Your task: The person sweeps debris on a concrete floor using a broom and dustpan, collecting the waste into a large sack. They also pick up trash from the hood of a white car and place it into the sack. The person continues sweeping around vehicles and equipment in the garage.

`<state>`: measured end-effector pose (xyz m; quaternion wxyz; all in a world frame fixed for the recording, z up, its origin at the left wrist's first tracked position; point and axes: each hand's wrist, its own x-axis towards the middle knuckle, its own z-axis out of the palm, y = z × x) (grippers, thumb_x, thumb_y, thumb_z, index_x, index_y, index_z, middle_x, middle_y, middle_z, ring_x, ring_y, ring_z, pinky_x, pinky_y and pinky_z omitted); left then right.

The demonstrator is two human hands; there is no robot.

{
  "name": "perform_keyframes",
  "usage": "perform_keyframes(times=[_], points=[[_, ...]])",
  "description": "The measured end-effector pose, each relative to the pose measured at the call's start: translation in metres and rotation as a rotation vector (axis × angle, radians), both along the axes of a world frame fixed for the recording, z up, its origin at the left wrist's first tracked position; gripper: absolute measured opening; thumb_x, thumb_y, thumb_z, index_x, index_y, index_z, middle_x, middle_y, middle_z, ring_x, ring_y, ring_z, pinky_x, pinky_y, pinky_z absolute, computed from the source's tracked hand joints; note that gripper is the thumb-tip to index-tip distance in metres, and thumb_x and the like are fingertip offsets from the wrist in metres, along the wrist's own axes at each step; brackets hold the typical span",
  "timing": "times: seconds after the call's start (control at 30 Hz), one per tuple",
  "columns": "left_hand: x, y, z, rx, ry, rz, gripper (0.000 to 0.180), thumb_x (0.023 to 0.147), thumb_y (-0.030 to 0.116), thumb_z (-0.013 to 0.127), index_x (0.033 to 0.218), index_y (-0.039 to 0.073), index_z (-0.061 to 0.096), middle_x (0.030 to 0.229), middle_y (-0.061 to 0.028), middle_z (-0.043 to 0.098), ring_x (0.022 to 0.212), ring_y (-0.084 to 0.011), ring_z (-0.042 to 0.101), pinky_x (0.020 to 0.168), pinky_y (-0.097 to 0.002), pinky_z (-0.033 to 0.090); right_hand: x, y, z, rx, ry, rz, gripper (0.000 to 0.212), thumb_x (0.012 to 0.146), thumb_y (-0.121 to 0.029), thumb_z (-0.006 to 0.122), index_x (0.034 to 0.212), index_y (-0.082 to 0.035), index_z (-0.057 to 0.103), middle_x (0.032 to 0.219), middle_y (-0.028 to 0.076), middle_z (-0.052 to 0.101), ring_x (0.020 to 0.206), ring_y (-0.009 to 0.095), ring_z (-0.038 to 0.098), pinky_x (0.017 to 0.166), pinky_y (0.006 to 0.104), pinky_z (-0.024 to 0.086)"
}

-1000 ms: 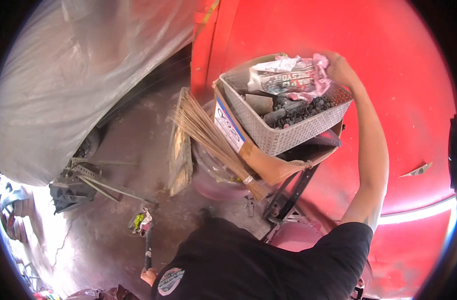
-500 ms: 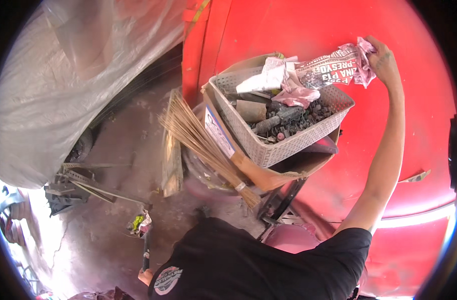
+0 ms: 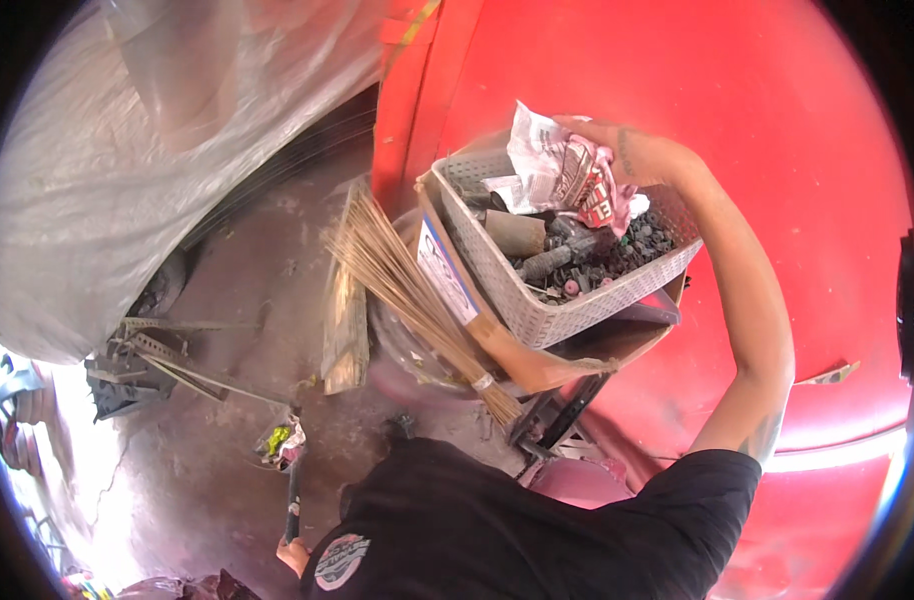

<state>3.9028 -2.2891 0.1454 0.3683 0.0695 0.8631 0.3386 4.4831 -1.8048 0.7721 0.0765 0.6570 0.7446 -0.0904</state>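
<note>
My right hand (image 3: 637, 155) is over a white perforated plastic basket (image 3: 552, 325), its fingers closed around crumpled newspaper (image 3: 592, 190). Part of the paper stands up pale and part is bunched with a pink tint. Beneath it the basket holds dark grey debris (image 3: 637, 240), a tan cylinder (image 3: 515, 232) and a dark ribbed piece. The basket rests tilted in an open cardboard box (image 3: 547, 370). Low on the left, my left hand (image 3: 293, 552) grips a dark stick-like handle (image 3: 294, 500). Crumpled wrappers, some yellow-green, lie at the handle's far end.
A stick broom (image 3: 407, 290) leans against the box, beside a wooden plank (image 3: 345, 340). Behind the box rises a large red surface (image 3: 777, 200). Grey plastic sheeting (image 3: 107, 200) hangs at the left. Metal bars (image 3: 207, 375) lie on the dirty floor.
My right hand has moved left and in over the basket, bunching the stretched newspaper together. My left hand and the handle have barely moved.
</note>
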Motion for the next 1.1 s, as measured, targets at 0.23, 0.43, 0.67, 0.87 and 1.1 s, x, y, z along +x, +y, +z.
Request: perform_keyframes(times=[0.23,0.43,0.67,0.87,1.1], points=[[0.019,0.021,0.033,0.060,0.002,0.031,0.044,0.069,-0.002,0.057,0.111,-0.011,0.067,0.059,-0.0109,0.057,0.041,-0.0190,0.052,0.036,-0.0346,0.038,-0.022,0.026,-0.039,-0.089,-0.352,0.442,0.076,0.073,0.010,0.064,0.142,-0.019,0.057,0.154,0.020,0.042,0.131,0.042,0.053,0.108,0.0449,0.047],[0.008,0.006,-0.003,0.042,-0.076,-0.037,0.042,0.071,-0.002,0.057,0.111,-0.011,0.067,0.057,-0.0099,0.055,0.040,-0.0189,0.051,0.036,-0.0338,0.037,0.030,0.032,-0.032,0.217,-0.108,0.285,0.065,0.072,0.011,0.058,0.134,-0.009,0.061,0.133,0.025,0.058,0.115,0.041,0.062,0.100,0.0451,0.052],[-0.001,0.002,-0.005,0.051,-0.046,-0.011,0.037,0.074,-0.001,0.057,0.108,-0.012,0.064,0.057,-0.0089,0.054,0.040,-0.0181,0.051,0.034,-0.0340,0.039,0.012,0.006,0.024,0.233,-0.163,0.059,0.064,0.080,-0.002,0.057,0.143,-0.010,0.051,0.117,0.027,0.069,0.109,0.037,0.068,0.090,0.0466,0.054],[0.012,0.012,0.017,0.066,-0.101,-0.021,0.035,0.072,-0.001,0.055,0.105,-0.012,0.065,0.057,-0.0086,0.054,0.038,-0.0181,0.050,0.034,-0.0337,0.037,0.012,0.014,-0.006,-0.147,-0.027,0.071,0.097,0.073,-0.044,0.069,0.157,-0.008,0.034,0.139,0.023,0.059,0.128,0.038,0.058,0.105,0.0429,0.047],[0.029,0.019,0.040,0.074,-0.019,0.054,0.035,0.070,0.000,0.056,0.102,-0.010,0.066,0.057,-0.0075,0.053,0.038,-0.0172,0.050,0.034,-0.0322,0.036,-0.004,0.023,-0.048,-0.055,-0.148,0.076,0.082,0.077,-0.065,0.072,0.133,-0.007,0.056,0.125,0.026,0.065,0.117,0.038,0.064,0.095,0.0471,0.050]])
